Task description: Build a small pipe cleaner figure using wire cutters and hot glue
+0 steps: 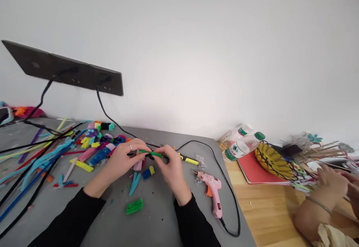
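My left hand (122,158) and my right hand (171,167) meet above the grey table, fingertips pinched together. Between them runs a short green pipe cleaner (146,152), gripped from both sides. Small black pieces show by the fingers; what they belong to is partly hidden. Below the hands lie a folded light-blue pipe cleaner (135,183) and a small blue-and-yellow fuzzy piece (148,172). A flat bundle of green pipe cleaner (134,206) rests nearer to me.
A pink glue gun (212,191) lies right, its cord looping around it. Behind it is a yellow-and-black tool (189,160). Colourful pipe cleaners (53,155) cover the left side. Plastic bottles (236,150) and a yellow basket (272,161) stand right, near another person's hands (332,183).
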Demonstrator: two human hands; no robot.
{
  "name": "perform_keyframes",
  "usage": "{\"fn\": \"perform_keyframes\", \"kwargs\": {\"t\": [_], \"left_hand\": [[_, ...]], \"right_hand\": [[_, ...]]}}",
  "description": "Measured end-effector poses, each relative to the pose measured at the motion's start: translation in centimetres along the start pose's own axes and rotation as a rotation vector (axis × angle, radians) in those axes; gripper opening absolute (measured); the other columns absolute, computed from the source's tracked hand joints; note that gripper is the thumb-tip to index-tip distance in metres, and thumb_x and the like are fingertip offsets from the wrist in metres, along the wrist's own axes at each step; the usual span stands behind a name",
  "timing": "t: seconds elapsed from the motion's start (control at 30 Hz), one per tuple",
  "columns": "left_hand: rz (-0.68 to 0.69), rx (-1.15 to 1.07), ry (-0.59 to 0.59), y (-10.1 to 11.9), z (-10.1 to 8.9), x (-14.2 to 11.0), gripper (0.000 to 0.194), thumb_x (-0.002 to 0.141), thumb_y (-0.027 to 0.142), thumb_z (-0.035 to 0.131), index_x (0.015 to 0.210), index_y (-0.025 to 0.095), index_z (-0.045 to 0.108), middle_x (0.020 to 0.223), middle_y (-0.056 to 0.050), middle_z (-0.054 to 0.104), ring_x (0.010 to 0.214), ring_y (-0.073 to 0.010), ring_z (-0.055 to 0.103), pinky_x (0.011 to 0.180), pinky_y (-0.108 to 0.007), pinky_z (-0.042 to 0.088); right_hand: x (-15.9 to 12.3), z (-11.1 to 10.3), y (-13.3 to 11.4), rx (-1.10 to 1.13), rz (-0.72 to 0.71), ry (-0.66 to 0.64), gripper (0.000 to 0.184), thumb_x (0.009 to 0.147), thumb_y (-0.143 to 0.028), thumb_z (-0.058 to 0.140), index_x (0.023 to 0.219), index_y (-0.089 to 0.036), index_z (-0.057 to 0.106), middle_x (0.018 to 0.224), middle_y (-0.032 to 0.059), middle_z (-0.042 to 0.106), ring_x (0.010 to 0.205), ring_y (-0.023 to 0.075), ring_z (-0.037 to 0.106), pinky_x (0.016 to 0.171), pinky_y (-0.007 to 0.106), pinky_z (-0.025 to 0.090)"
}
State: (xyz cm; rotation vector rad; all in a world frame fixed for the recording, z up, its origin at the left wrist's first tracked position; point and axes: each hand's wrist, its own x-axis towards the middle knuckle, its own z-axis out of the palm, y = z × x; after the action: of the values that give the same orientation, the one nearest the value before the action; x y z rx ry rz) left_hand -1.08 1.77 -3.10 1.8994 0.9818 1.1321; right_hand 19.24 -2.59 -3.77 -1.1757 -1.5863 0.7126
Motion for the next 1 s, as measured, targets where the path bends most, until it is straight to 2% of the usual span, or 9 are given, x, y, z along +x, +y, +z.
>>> {"fn": "perform_keyframes", "kwargs": {"t": [0.1,0.2,0.43,0.57,0.67,0.77,0.83,0.93,1.0], "left_hand": [[-0.024,-0.001,0.044,0.4,-0.6,0.0,0.023,0.092,0.046,0.069,0.085,0.029,0.082,0.095,-0.007,0.081,0.091,-0.0282,0.078,0.077,-0.034,0.063],[-0.031,0.005,0.060,0.5,-0.9,0.2,0.022,0.091,0.045,0.069,0.085,0.029,0.082,0.093,-0.007,0.081,0.087,-0.0276,0.078,0.074,-0.033,0.063],[-0.015,0.030,-0.027,-0.1,-0.3,0.1,0.027,0.092,0.047,0.066,0.088,0.029,0.084,0.095,-0.008,0.083,0.091,-0.0283,0.078,0.077,-0.034,0.062],[-0.061,0.075,0.039,-0.1,-0.8,0.3,0.027,0.087,0.046,0.066,0.093,0.027,0.084,0.099,-0.008,0.084,0.093,-0.0298,0.078,0.079,-0.036,0.061],[-0.119,0.088,0.134,0.2,-1.2,0.5,0.026,0.082,0.042,0.067,0.093,0.025,0.084,0.098,-0.008,0.085,0.091,-0.0305,0.078,0.079,-0.036,0.060],[-0.179,0.098,0.157,0.3,-1.2,0.6,0.031,0.080,0.044,0.067,0.096,0.024,0.083,0.087,-0.006,0.084,0.066,-0.0247,0.071,0.058,-0.032,0.053],[-0.187,0.096,0.179,0.3,-0.9,0.7,0.034,0.080,0.047,0.067,0.096,0.023,0.083,0.081,-0.007,0.082,0.057,-0.0222,0.065,0.051,-0.031,0.047],[-0.148,0.057,0.240,0.3,-0.6,0.7,0.034,0.078,0.048,0.068,0.093,0.021,0.083,0.091,-0.010,0.084,0.069,-0.0241,0.070,0.058,-0.031,0.051],[-0.130,0.057,0.259,0.3,-0.4,0.7,0.034,0.078,0.047,0.068,0.093,0.021,0.083,0.092,-0.010,0.084,0.072,-0.0241,0.071,0.061,-0.032,0.053]], "right_hand": [[0.2,-0.5,-0.4,0.036,-0.004,0.024,0.008,0.091,-0.022,0.073,0.098,-0.023,0.074,0.099,0.0037,0.072,0.093,0.0181,0.068,0.083,0.028,0.053],[0.4,-0.9,-0.6,0.078,-0.043,0.024,0.003,0.093,-0.021,0.072,0.095,-0.023,0.074,0.104,0.0046,0.070,0.097,0.0179,0.068,0.086,0.028,0.053],[0.1,-0.4,-0.5,-0.019,-0.098,0.032,0.006,0.095,-0.022,0.067,0.090,-0.023,0.070,0.099,0.0043,0.070,0.093,0.0181,0.067,0.083,0.029,0.051],[0.3,-1.4,-0.3,-0.239,0.033,0.183,0.005,0.096,-0.025,0.065,0.099,-0.021,0.065,0.095,0.0050,0.071,0.089,0.0206,0.067,0.081,0.031,0.051],[0.3,-2.8,-0.6,-0.587,0.170,0.246,0.008,0.096,-0.018,0.061,0.104,-0.018,0.063,0.096,0.0080,0.071,0.094,0.0246,0.066,0.085,0.035,0.050],[-0.1,-4.3,-1.7,-0.910,0.262,0.114,0.009,0.097,-0.017,0.061,0.106,-0.016,0.064,0.107,0.0126,0.072,0.103,0.0286,0.064,0.091,0.038,0.048],[-0.6,-4.9,-2.7,-1.060,0.313,-0.003,0.013,0.097,-0.022,0.064,0.108,-0.015,0.067,0.113,0.0145,0.072,0.108,0.0312,0.063,0.094,0.040,0.047],[-1.4,-4.9,-4.1,-1.223,0.362,-0.207,0.017,0.095,-0.027,0.070,0.107,-0.015,0.074,0.117,0.0172,0.070,0.113,0.0349,0.060,0.093,0.041,0.045],[-1.6,-4.2,-4.7,-1.314,0.358,-0.314,0.017,0.095,-0.024,0.070,0.105,-0.014,0.077,0.119,0.0202,0.069,0.116,0.0365,0.059,0.093,0.042,0.043]]}}
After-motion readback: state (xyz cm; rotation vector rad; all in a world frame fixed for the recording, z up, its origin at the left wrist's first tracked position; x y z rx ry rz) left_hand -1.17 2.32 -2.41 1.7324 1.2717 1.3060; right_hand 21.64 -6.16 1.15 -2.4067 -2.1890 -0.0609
